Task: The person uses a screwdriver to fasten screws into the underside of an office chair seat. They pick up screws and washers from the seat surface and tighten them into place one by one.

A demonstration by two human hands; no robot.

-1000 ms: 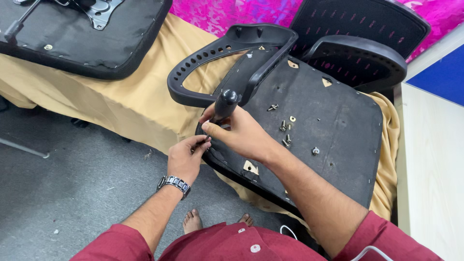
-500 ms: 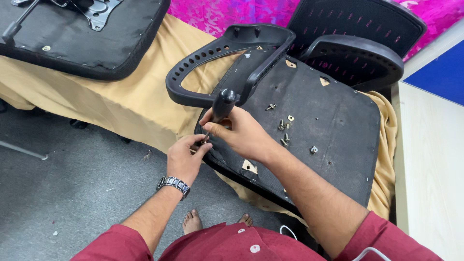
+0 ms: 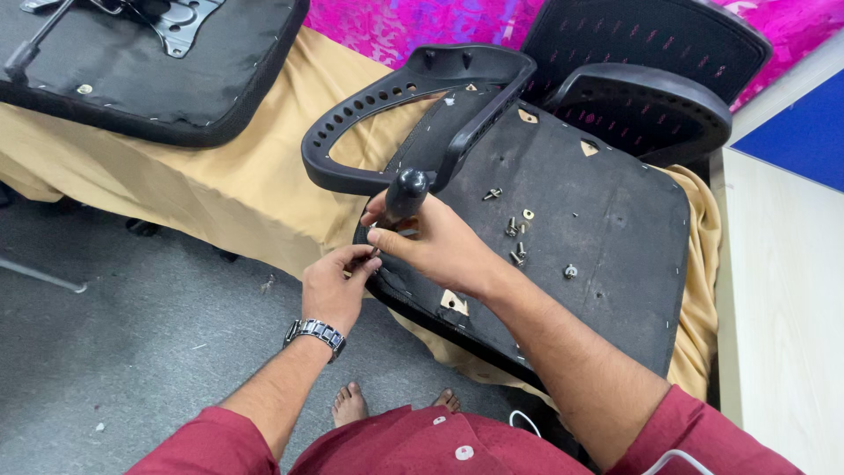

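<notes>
**Screwdriver at the near corner of an upturned chair seat**

The fingers of the right hand are clenched around a black screwdriver handle, which stands nearly upright with its rounded top free above the fist. The fingers of the left hand pinch something small at the tool's tip; it is too hidden to name. Both hands meet at the near left corner of the chair seat, which lies underside up on the cloth-covered desk.

The handle looks stiff, light and smooth, best gripped around its thick middle as it is now. The seat looks rigid and fairly heavy, with a hard board face; its edge is probably the surest place to take hold. The curved, perforated armrest at its far left side looks like hard plastic and offers a loop to grip.

Counted: one screwdriver, two chair seats (the second at the far left), two armrests on the near seat (the other at right), about six loose screws and washers, and one wristwatch.
</notes>
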